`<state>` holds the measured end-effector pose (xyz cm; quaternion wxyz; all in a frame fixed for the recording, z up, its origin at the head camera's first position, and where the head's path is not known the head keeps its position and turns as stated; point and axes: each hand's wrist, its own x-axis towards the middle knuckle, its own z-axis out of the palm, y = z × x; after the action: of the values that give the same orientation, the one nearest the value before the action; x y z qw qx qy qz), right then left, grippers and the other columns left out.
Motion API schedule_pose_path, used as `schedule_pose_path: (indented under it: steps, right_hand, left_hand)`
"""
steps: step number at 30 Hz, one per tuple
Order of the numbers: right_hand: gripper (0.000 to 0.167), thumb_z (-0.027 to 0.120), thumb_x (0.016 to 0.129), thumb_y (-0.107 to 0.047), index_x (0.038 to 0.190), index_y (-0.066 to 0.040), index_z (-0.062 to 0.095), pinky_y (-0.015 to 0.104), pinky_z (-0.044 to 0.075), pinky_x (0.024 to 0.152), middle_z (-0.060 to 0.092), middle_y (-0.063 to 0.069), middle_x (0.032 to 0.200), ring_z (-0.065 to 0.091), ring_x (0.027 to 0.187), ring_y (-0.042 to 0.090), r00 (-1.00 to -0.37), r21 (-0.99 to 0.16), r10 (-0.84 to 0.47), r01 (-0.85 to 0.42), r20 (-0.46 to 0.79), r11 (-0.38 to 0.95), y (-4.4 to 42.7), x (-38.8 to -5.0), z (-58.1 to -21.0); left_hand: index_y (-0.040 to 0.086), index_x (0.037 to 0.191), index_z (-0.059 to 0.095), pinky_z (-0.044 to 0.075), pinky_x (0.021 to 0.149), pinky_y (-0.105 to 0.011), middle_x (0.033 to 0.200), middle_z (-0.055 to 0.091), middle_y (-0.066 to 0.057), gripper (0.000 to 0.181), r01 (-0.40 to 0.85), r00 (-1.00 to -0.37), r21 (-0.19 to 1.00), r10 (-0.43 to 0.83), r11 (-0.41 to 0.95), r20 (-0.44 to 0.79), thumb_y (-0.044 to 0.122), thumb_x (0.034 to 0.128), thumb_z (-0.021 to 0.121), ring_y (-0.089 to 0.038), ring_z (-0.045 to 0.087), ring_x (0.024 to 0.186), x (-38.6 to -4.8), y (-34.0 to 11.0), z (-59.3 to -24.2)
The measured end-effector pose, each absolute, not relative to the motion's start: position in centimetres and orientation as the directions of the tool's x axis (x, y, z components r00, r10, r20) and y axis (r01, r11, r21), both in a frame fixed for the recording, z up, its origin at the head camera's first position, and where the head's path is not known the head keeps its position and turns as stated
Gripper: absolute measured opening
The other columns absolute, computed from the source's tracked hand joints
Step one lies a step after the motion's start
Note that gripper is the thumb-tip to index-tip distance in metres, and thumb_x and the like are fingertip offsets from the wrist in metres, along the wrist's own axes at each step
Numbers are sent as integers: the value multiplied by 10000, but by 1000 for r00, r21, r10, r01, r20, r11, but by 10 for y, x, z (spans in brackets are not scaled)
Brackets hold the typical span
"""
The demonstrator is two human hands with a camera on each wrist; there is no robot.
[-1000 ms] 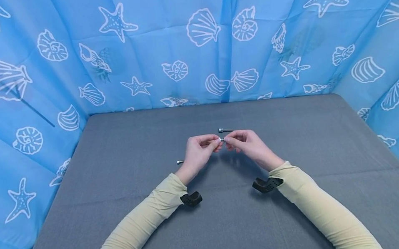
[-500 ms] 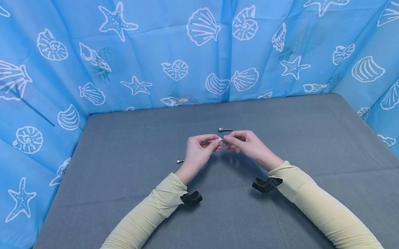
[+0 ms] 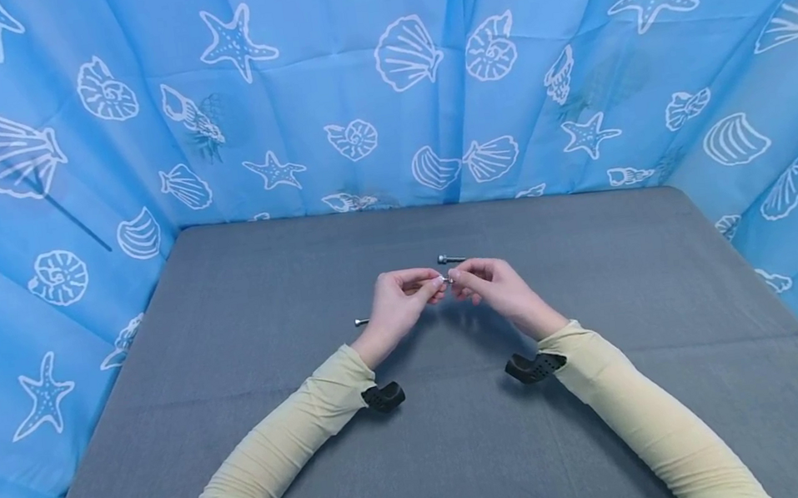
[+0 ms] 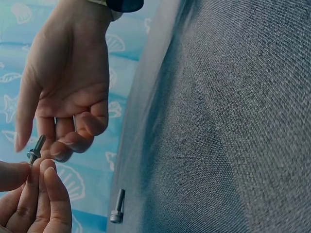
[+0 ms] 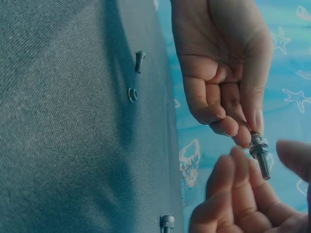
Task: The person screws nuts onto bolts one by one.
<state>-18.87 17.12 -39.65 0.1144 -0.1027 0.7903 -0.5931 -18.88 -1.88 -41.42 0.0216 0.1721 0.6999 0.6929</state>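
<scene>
My left hand (image 3: pixel 400 301) pinches a small metal bolt (image 5: pixel 264 166) by its head end, between thumb and fingers. A nut (image 5: pixel 258 150) sits partway along the thread, as the right wrist view shows. My right hand (image 3: pixel 501 290) is close to the free end of the bolt. In the right wrist view its thumb (image 5: pixel 294 154) stands apart from its fingers, with the bolt end between them and no visible grip. Both hands are raised above the grey table (image 3: pixel 464 459).
Beyond the hands lies a bolt with a nut on it (image 3: pixel 451 259). Another bolt (image 3: pixel 361 322) lies left of my left wrist. A loose flange nut (image 5: pixel 132 94) lies beside that bolt in the right wrist view. A blue shell-print curtain (image 3: pixel 346 79) surrounds the table.
My right fingertips shift slightly around the bolt and come a little apart from it. My left hand keeps its pinch almost in place.
</scene>
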Motion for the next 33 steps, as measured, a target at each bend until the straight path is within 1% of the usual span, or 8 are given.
schedule_pose_path:
  steps: [4,6,9,13,20,23,28,33]
  right_hand:
    - [307,640,943,-201,1145,25,592,430,511,725,630,242,1018,611,877,311,-951,-973,-308,-45,-28,225,172,-188,-397]
    - [292,653,933,-171,1137,29,595,429,513,734,619,272,1043,618,881,301,-951,-972,-309,-54,-20,228,172,-188,-397]
    - [275,635,946,-221,1091,13,627,457,503,750,620,279,1032,610,883,303,-952,-964,-303,-51,-32,260,171,-188,-397]
    - [318,594,967,-304,1067,-5,641,463,494,754,625,267,1010,589,895,328,-951,-958,-305,-35,-55,284,171,-189,-398]
    - [266,655,930,-164,1128,4,597,451,511,753,597,298,1089,608,924,347,-949,-972,-315,-49,-27,230,172,-189,-399]
    - [259,644,940,-205,1095,2,623,458,502,745,608,291,1058,591,923,384,-950,-965,-310,-55,-28,255,171,-189,-400]
    - [325,607,957,-319,1063,-15,649,441,489,723,626,256,991,549,904,423,-952,-955,-303,-48,-45,294,172,-190,-402]
    - [256,661,927,-166,1110,5,608,416,511,708,643,200,1000,611,890,347,-954,-974,-301,-68,0,218,172,-190,-402]
  left_hand:
    - [-133,1017,662,565,776,-506,914,673,-292,176,205,-935,978,289,-32,206,10,921,625,-448,656,864,-186,-21,-407]
    - [-154,1023,649,559,786,-517,921,665,-308,180,202,-933,979,299,-30,201,-9,923,613,-463,648,874,-182,-22,-401]
    - [-166,1021,643,558,786,-516,919,664,-312,176,205,-932,979,302,-19,201,-26,922,606,-465,647,872,-176,-23,-392]
    - [-158,1003,649,568,768,-495,908,667,-304,158,222,-933,975,291,-6,214,-31,919,606,-450,654,855,-174,-23,-389]
    - [-172,1020,638,545,794,-542,918,661,-316,177,211,-933,977,296,-20,207,-28,923,603,-476,640,881,-174,-23,-388]
    - [-166,1018,641,543,796,-548,921,657,-323,176,211,-931,977,303,-15,206,-23,925,603,-477,640,880,-174,-23,-387]
    - [-151,1004,653,560,783,-514,909,667,-304,163,212,-933,977,296,-9,205,-17,922,610,-456,651,866,-174,-22,-388]
    - [-162,1015,645,558,785,-520,906,672,-295,172,211,-933,977,297,-13,205,-22,920,610,-445,656,866,-176,-22,-388]
